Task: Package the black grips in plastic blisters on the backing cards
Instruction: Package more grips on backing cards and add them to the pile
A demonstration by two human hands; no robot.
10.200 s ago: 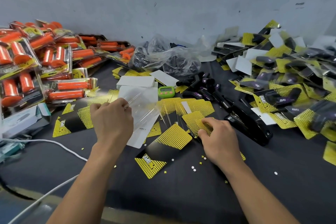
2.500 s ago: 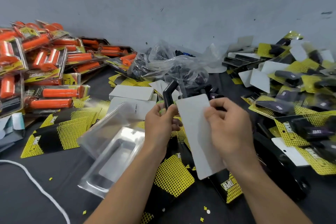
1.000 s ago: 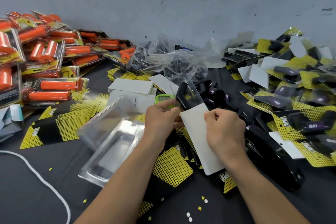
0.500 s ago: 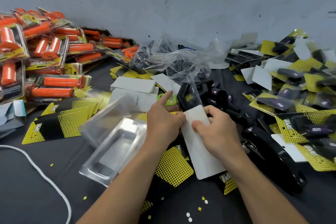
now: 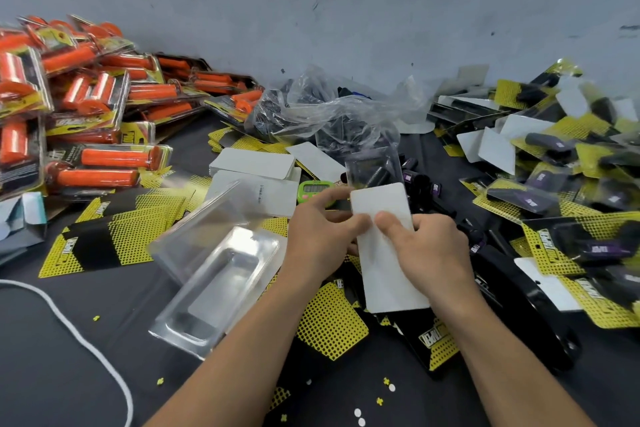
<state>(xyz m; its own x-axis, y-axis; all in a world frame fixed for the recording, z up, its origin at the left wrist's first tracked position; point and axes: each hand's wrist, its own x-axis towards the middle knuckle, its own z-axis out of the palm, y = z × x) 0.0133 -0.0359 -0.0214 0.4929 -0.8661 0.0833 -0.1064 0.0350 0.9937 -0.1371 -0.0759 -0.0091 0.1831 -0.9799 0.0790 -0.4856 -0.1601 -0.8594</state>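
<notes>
Since it seems light and bendy, the backing card (image 5: 391, 282) is pinched up top by the left hand (image 5: 318, 243) and right hand (image 5: 436, 253).

backing card (image 5: 385, 263): white matt cardboard | empty blisters (image 5: 214, 284): clear glossy plastic | bag (image 5: 332, 111): crinkled clear film | stapler (image 5: 530, 308): glossy black | surface (image 5: 114, 308): dark matt

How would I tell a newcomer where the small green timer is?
Start at the crumpled clear bag by the wall. In front of it, beside the white card stack, lies the timer. It alone is bright green.
</notes>
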